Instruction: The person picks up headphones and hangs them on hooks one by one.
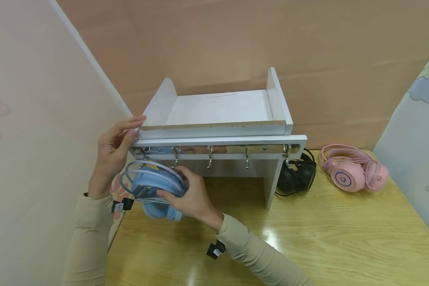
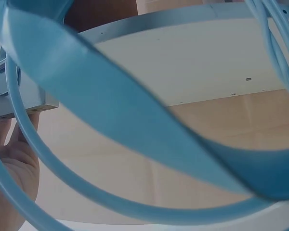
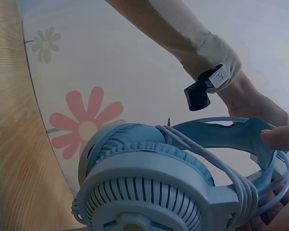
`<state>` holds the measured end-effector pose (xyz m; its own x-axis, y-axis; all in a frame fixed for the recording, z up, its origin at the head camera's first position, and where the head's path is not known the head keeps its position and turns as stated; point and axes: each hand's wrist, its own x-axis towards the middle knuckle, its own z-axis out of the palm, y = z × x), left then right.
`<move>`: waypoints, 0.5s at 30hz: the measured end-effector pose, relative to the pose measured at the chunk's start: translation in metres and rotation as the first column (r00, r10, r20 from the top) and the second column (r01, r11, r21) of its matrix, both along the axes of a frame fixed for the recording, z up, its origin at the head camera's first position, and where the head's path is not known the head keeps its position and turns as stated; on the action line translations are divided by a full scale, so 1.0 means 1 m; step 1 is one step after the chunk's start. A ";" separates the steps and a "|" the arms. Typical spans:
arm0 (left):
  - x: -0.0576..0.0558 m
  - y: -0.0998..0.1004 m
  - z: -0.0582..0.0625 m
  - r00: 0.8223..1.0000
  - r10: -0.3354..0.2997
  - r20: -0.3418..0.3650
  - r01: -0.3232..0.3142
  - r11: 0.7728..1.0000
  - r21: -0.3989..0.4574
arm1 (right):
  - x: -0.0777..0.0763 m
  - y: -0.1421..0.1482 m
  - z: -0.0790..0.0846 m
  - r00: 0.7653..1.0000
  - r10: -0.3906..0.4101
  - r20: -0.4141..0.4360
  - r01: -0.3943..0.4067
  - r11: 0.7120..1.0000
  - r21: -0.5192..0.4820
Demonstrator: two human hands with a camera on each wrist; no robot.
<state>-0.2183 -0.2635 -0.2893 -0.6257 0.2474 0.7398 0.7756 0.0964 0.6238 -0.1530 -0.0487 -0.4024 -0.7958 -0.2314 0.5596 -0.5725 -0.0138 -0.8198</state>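
Observation:
Blue headphones (image 1: pixel 153 180) with a coiled cable hang below the left end of a white shelf (image 1: pixel 214 141). My right hand (image 1: pixel 193 196) grips them by the headband, thumb on the near side. In the right wrist view an ear cup (image 3: pixel 144 192) with a slotted shell faces the camera. The headband lies close under the leftmost hook (image 1: pixel 142 155); whether it bears on that hook I cannot tell. My left hand (image 1: pixel 112 155) holds the shelf's left front corner, with fingers on top and thumb at the front. In the left wrist view the blue band (image 2: pixel 111 96) crosses in front.
More metal hooks (image 1: pixel 210 157) line the shelf's front rail. Black headphones (image 1: pixel 296 176) sit by the shelf's right side panel. Pink headphones (image 1: pixel 348 174) lie farther right on the wooden table (image 1: pixel 325 234). A wall (image 1: pixel 39 119) stands close on the left.

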 end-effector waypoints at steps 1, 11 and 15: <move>0.000 0.000 0.000 1.000 -0.001 0.000 0.001 1.000 0.001 | 0.001 0.001 0.000 1.000 -0.001 0.001 0.001 1.000 -0.001; 0.003 -0.002 0.001 0.999 0.045 -0.014 -0.045 0.999 -0.026 | 0.005 0.014 0.003 1.000 -0.009 -0.010 0.009 1.000 0.013; 0.002 0.002 0.001 1.000 0.028 0.007 -0.028 1.000 -0.002 | 0.008 0.024 0.004 0.999 -0.015 -0.029 0.015 1.000 -0.001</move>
